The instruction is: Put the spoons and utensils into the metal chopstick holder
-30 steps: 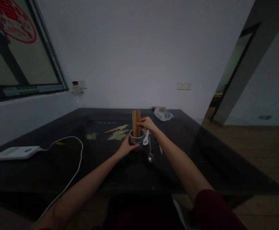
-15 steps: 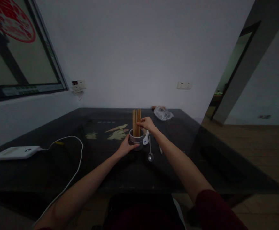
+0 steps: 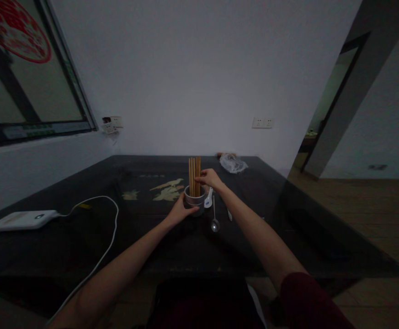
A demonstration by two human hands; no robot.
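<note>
Several wooden chopsticks [image 3: 192, 176] stand upright in a grey metal cup [image 3: 195, 201] on the dark table. My left hand [image 3: 180, 211] is wrapped round the cup's left and near side, thumb across its front. With thumb and fingers pinched, my right hand [image 3: 209, 177] grips chopsticks at the right of the bunch, above the cup's rim; how many is hidden. Just right of the cup lies a white soup spoon [image 3: 208, 199]. Beside it a long-handled metal spoon [image 3: 215, 225] points its bowl toward me. Another utensil [image 3: 229, 214] is partly covered by my right forearm.
A crumpled clear plastic bag [image 3: 232, 163] lies at the table's far edge by the wall. On the left, a white power bank [image 3: 24, 220] has a white cable [image 3: 115, 219] running toward me. A dark long object [image 3: 317, 235] rests at the right.
Both hands keep their places at the cup and chopsticks. The view has shifted very slightly; nothing else has visibly moved.
</note>
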